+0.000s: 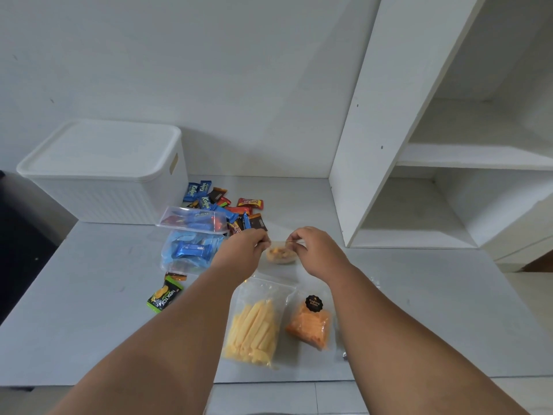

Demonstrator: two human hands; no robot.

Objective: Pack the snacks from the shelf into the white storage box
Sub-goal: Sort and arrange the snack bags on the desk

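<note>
Both arms were out at the centre of the frame. The left hand (248, 245) and right hand (314, 247) sat close together with a small gap between them. Each pinched the top edge of a small clear bag (281, 254) of pale orange bits, fingers curled on both sides, just above the grey table (89, 324).

Lower centre lay a bag of yellow sticks (254, 330), long and pale in clear plastic. Right beside it on the right was an orange chip bag (311, 324) with 1 round black sticker near its top.

Left of centre sat clear packs of blue-wrapped bars (191, 250), one overlapping the other. Behind them spread a loose pile of small wrappers (230, 205) in blue, red and brown. A green-and-black packet (164, 296) lay alone toward the lower left.

And there was the white storage box (101, 175) at the middle left, back against the wall. It had ribbed sides, rounded corners, a slot handle in its end and its lid on. The white shelf unit (419, 175) filled the right side.
</note>
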